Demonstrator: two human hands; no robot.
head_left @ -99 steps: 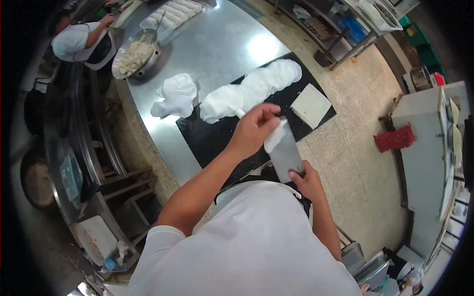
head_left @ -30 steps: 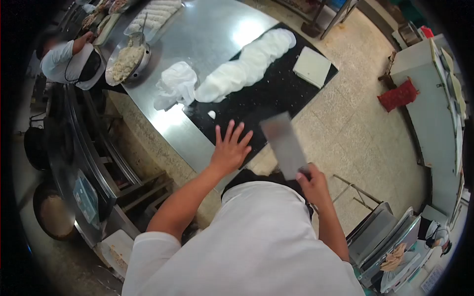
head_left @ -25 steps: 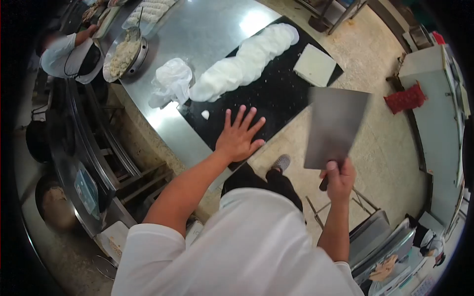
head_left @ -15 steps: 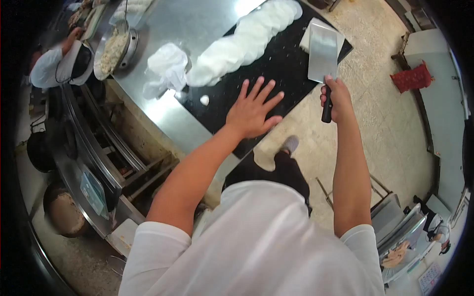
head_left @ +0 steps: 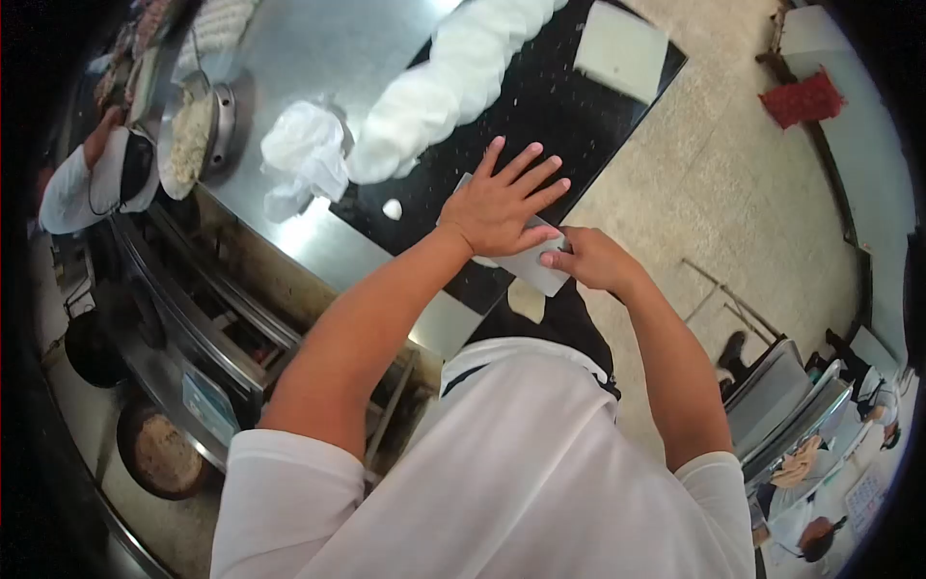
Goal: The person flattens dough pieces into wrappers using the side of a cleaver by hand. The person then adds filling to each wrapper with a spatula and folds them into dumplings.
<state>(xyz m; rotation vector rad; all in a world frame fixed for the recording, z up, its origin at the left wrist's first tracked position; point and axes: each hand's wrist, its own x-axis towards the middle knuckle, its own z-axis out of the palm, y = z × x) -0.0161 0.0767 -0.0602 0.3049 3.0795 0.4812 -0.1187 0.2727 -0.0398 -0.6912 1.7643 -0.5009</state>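
Co-worker (head_left: 82, 188) far left, beside the steel table (head_left: 280, 58). Next, metal bowl (head_left: 224, 135) with pale, crumbly filling (head_left: 188, 145). Then a crumpled white cloth or bag (head_left: 304, 159), can't tell which, lying on the steel. Small white lump (head_left: 392, 209) sits on my black board (head_left: 588, 135), apart from everything. Just above it, a long row of overlapping thin white rounds (head_left: 434, 96), dough by the look of them, runs up the board.

Left hand (head_left: 497, 207): flat, fingers spread, grasping nothing, laid over the blade of my cleaver (head_left: 540, 267). Pale sliver (head_left: 485, 261) shows at the blade by my left wrist. I'd call it dough being pressed against the board; the rest is hidden under hand and steel, so can't confirm shape.

Right hand (head_left: 588, 258): closed on the cleaver's handle end, thumb at the blade, handle itself hidden.

My read: flattening step, near edge of the board. Next move calls for even weight through the left palm, blade kept level, then a gentle peel. Main risk: sticking or tearing.

Further right, square white slab (head_left: 622, 48) at the board's corner, well clear of my hands. Past that, red sack (head_left: 803, 97), off the table.
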